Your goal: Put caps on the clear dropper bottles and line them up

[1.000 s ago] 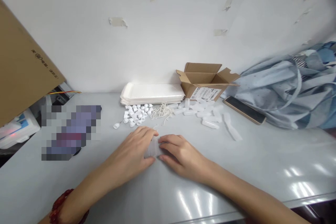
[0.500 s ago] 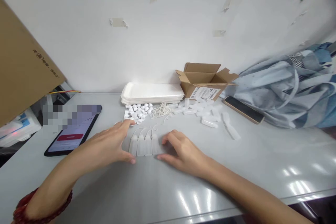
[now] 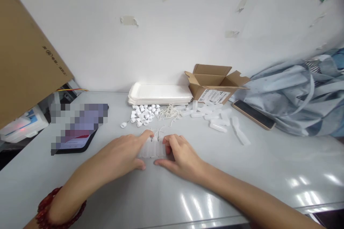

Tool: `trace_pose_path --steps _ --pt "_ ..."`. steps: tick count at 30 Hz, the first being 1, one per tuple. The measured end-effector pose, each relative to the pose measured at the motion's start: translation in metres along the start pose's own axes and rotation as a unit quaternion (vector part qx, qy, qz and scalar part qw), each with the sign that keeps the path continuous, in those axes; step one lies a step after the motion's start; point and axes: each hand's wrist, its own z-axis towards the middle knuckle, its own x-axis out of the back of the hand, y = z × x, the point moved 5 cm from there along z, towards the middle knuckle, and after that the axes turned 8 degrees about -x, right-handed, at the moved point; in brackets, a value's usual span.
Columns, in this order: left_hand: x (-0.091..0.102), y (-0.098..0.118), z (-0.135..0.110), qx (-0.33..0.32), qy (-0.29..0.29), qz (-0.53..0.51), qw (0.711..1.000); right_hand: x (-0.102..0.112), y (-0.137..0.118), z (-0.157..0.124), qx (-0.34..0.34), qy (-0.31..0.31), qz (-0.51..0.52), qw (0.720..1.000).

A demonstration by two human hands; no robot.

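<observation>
A row of small translucent plastic vials (image 3: 152, 148) with thin white strings at their tops lies on the grey table (image 3: 172, 193). My left hand (image 3: 122, 154) presses against the row's left side, fingers curled over it. My right hand (image 3: 180, 155) closes in on the right side, fingertips on the vials. Both hands squeeze the row together between them. A red bead bracelet (image 3: 60, 204) is on my left wrist.
Behind the hands lie a heap of small white caps (image 3: 143, 111), loose strings (image 3: 168, 112), more loose vials (image 3: 215, 118), stacked white trays (image 3: 160, 94) and an open cardboard box (image 3: 215, 84). A phone (image 3: 77, 128) lies left, another phone (image 3: 254, 114) and a blue cloth bag (image 3: 298, 93) right.
Half a second ago my left hand was spread away from the row, showing several separate vials. Both hands have now closed in and pushed the vials together.
</observation>
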Motion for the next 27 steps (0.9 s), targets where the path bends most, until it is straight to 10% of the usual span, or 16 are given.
trace_pose_path --steps 27 --pt "0.005 -0.005 0.009 0.012 0.024 0.022 0.999 0.0 0.003 0.015 -0.019 0.029 0.009 0.999"
